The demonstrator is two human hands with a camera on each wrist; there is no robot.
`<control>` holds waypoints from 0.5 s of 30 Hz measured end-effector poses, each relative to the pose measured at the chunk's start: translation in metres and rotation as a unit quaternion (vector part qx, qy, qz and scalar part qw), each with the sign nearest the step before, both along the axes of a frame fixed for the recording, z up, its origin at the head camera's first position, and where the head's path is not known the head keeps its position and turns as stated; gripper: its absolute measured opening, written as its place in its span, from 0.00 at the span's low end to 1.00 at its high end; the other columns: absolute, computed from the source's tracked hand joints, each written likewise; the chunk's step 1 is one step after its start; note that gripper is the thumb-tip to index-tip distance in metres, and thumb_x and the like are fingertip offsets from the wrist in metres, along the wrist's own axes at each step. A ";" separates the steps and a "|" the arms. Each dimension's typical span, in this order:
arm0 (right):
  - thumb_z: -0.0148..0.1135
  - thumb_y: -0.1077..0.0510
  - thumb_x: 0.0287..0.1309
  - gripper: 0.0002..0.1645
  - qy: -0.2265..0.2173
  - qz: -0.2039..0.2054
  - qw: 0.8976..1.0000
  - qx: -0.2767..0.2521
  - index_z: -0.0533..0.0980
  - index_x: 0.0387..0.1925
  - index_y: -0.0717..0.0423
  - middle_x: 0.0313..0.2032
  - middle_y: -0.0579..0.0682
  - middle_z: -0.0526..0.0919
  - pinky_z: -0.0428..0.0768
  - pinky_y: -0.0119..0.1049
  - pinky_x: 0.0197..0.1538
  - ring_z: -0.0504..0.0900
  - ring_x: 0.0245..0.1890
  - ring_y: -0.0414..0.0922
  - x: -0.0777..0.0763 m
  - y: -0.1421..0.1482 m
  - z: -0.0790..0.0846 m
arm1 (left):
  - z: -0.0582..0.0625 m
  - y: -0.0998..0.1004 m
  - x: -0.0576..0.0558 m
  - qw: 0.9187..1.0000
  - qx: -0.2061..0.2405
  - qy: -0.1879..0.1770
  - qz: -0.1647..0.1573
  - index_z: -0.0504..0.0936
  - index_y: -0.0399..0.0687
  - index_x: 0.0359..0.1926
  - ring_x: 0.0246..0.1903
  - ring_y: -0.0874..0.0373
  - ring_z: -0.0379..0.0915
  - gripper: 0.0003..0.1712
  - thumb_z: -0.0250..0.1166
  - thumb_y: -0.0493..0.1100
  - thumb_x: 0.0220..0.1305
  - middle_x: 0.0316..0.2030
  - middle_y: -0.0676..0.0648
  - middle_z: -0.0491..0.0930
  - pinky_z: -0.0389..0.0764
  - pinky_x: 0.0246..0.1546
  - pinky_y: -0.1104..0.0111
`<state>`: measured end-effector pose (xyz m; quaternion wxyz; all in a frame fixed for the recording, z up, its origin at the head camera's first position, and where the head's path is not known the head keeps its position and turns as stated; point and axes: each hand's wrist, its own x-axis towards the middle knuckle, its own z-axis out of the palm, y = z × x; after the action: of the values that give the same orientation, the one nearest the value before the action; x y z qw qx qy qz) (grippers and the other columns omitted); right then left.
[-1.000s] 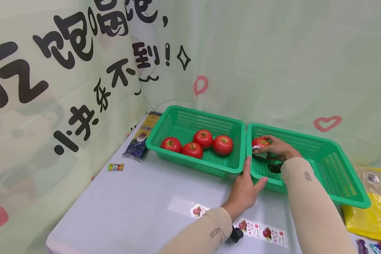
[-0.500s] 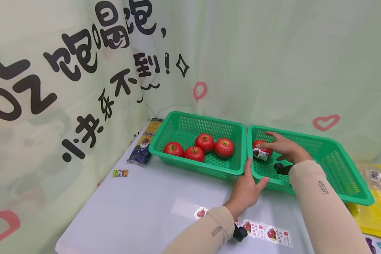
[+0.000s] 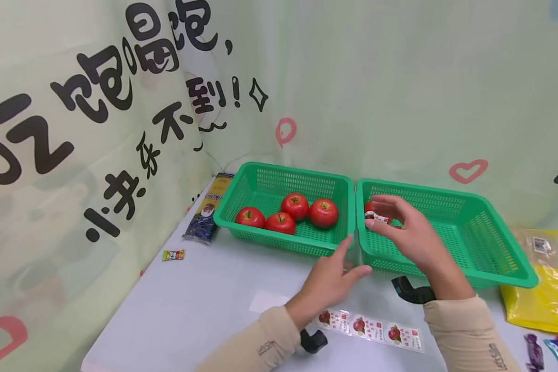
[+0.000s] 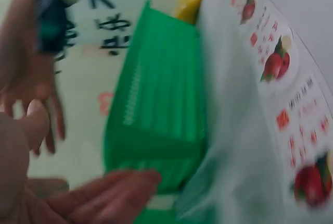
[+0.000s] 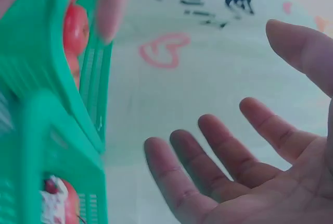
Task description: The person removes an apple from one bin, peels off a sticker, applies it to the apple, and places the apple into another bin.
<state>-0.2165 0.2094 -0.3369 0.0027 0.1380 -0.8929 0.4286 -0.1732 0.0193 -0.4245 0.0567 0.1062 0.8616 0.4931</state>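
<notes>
My right hand (image 3: 411, 232) hovers over the front of the right green basket (image 3: 481, 232), its fingers spread and holding nothing. Behind its thumb, partly hidden, sits a red apple (image 5: 72, 200) with a white printed sticker (image 3: 377, 217) on it. My left hand (image 3: 327, 281) is just in front of where the two baskets meet, fingers extended and nothing gripped; whether it touches a rim I cannot tell. Several apples (image 3: 324, 213) without visible stickers lie in the left green basket (image 3: 260, 178). A strip of apple-printed stickers (image 3: 369, 329) lies on the table near my left wrist.
A blue and gold packet (image 3: 202, 219) lies beside the left basket, with a small green and red wrapped sweet (image 3: 173, 255) nearer. At right are a yellow bag (image 3: 544, 305) and several small wrapped sweets (image 3: 533, 351). Printed curtains (image 3: 400, 103) hang close behind the baskets.
My right hand has let go of the stickered apple and drawn back up out of the right basket. My left hand has moved off the basket rims, toward the left and nearer me.
</notes>
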 end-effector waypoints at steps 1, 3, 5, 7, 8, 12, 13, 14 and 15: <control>0.66 0.42 0.72 0.40 0.011 -0.003 1.000 -0.004 0.65 0.78 0.51 0.71 0.58 0.76 0.82 0.43 0.63 0.74 0.70 0.57 0.009 -0.004 -0.004 | 0.000 -0.016 0.004 1.000 0.016 0.015 -0.005 0.63 0.63 0.81 0.43 0.63 0.87 0.43 0.66 0.65 0.71 0.47 0.48 0.92 0.86 0.47 0.67; 0.68 0.45 0.71 0.37 0.025 -0.007 0.999 -0.023 0.69 0.75 0.50 0.67 0.55 0.79 0.79 0.27 0.60 0.77 0.66 0.48 0.026 -0.011 -0.012 | -0.002 -0.048 0.010 0.996 0.054 0.071 0.002 0.77 0.54 0.72 0.39 0.64 0.88 0.33 0.68 0.59 0.73 0.43 0.49 0.92 0.87 0.42 0.71; 0.70 0.48 0.70 0.34 0.034 -0.007 0.998 -0.050 0.72 0.72 0.52 0.64 0.54 0.81 0.77 0.17 0.57 0.78 0.62 0.39 0.041 -0.017 -0.022 | -0.006 -0.081 0.010 0.982 0.089 0.159 0.043 0.86 0.45 0.58 0.32 0.65 0.86 0.20 0.71 0.50 0.72 0.35 0.48 0.92 0.85 0.35 0.73; 0.71 0.52 0.70 0.30 0.042 -0.005 0.996 -0.072 0.74 0.69 0.54 0.61 0.53 0.82 0.80 0.16 0.54 0.79 0.58 0.32 0.054 -0.023 -0.034 | -0.012 -0.114 0.005 0.958 0.110 0.238 0.118 0.89 0.40 0.45 0.26 0.66 0.81 0.10 0.73 0.43 0.69 0.27 0.46 0.89 0.83 0.29 0.75; 0.71 0.54 0.70 0.29 0.044 -0.003 0.996 -0.081 0.75 0.68 0.54 0.60 0.52 0.83 0.81 0.17 0.54 0.80 0.57 0.31 0.060 -0.025 -0.040 | -0.015 -0.130 0.002 0.943 0.115 0.269 0.161 0.89 0.39 0.41 0.24 0.65 0.79 0.07 0.74 0.40 0.68 0.24 0.45 0.86 0.81 0.27 0.75; 0.70 0.56 0.70 0.25 0.041 -0.001 0.994 -0.099 0.77 0.64 0.57 0.57 0.50 0.84 0.83 0.21 0.54 0.82 0.53 0.31 0.077 -0.037 -0.060 | -0.029 -0.182 -0.013 0.892 0.157 0.288 0.311 0.85 0.36 0.36 0.24 0.66 0.72 0.09 0.75 0.38 0.65 0.23 0.46 0.79 0.73 0.25 0.79; 0.70 0.56 0.70 0.25 0.039 0.000 0.994 -0.104 0.77 0.64 0.57 0.57 0.50 0.84 0.83 0.21 0.54 0.82 0.53 0.32 0.080 -0.040 -0.064 | -0.032 -0.192 -0.016 0.885 0.170 0.279 0.332 0.84 0.35 0.37 0.26 0.65 0.72 0.10 0.75 0.38 0.65 0.25 0.46 0.78 0.73 0.26 0.79; 0.70 0.57 0.70 0.24 0.036 0.002 0.993 -0.109 0.77 0.64 0.57 0.57 0.49 0.84 0.83 0.22 0.55 0.83 0.53 0.33 0.083 -0.043 -0.067 | -0.036 -0.200 -0.019 0.879 0.181 0.266 0.350 0.83 0.35 0.40 0.29 0.64 0.73 0.11 0.75 0.39 0.66 0.29 0.46 0.78 0.73 0.29 0.78; 0.70 0.57 0.70 0.23 0.033 0.005 0.993 -0.115 0.77 0.64 0.56 0.57 0.49 0.84 0.83 0.22 0.55 0.83 0.53 0.33 0.085 -0.046 -0.070 | -0.039 -0.207 -0.021 0.876 0.192 0.253 0.362 0.83 0.35 0.44 0.34 0.63 0.74 0.14 0.75 0.40 0.66 0.34 0.45 0.79 0.75 0.32 0.77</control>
<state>-0.1319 0.1631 -0.4069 0.0461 0.1550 -0.8364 0.5237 -0.1942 -0.1880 -0.4633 -0.3674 -0.0837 0.7129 0.5914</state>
